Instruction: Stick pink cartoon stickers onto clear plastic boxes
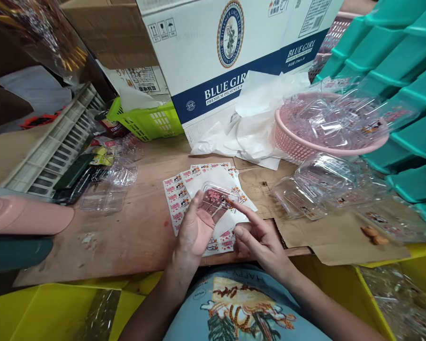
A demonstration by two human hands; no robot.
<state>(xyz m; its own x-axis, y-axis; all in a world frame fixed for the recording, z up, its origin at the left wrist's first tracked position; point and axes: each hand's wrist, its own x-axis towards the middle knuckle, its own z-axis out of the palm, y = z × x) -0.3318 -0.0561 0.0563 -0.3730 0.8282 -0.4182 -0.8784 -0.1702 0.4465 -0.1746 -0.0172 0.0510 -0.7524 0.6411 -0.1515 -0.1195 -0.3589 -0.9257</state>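
Note:
My left hand (195,227) cradles a small clear plastic box (217,201) with a pink printed sticker on its top, fingers curled under it. My right hand (257,237) reaches over with the forefinger stretched out, its tip pressing on the right end of the sticker. Under both hands lie sheets of small red-and-white stickers (175,201) on white backing, spread on the wooden table (135,237).
A pink basket (298,147) of clear plastic boxes sits at the right, with more clear boxes (315,189) piled in front of it. A Blue Girl carton (213,61), white paper, a green basket (149,121), teal trays (404,71) and yellow bins (39,312) surround the table.

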